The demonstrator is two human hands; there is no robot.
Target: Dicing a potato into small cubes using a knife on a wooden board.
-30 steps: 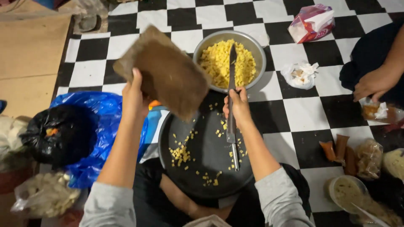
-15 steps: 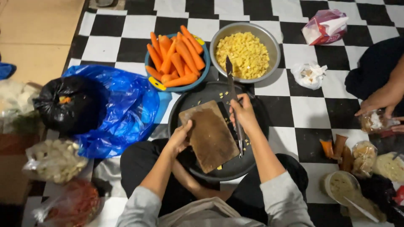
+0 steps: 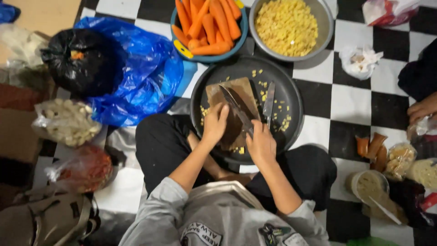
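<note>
Wooden cutting board [image 3: 236, 109] sits inside the dark round tray [image 3: 291, 98], left of tray centre, on the checkered floor [image 3: 350, 105] between the person's knees. Knife [image 3: 236, 109] lies diagonally across the board, tip toward the board's far-left corner. Right hand [image 3: 261, 145] has its fingers clamped on the knife handle at the board's near edge. Left hand [image 3: 215, 124] presses on the board's near-left part, fingers together, just beside the blade.

Risks as I read them:
- Left fingertips sit next to the edge; if the blade slides sideways, it likely nicks them.
- Board rests loose on a smooth tray; a push could skate it and throw the cut off.
- Second knife [image 3: 268, 101] lies loose on the tray, touching or just beside the board's right edge. A shift of the board could bump it toward the right hand.
- Yellow diced bits [image 3: 282, 119] scattered on the tray, some near the board; bits under the board could make it rock.
- Metal bowl of diced yellow pieces [image 3: 287, 25] and blue bowl of carrots [image 3: 207, 25] touch or nearly touch the tray's far rim; a tray shove may jolt them.
- Another person's hand [image 3: 423, 109] at the right edge, well apart.
</note>
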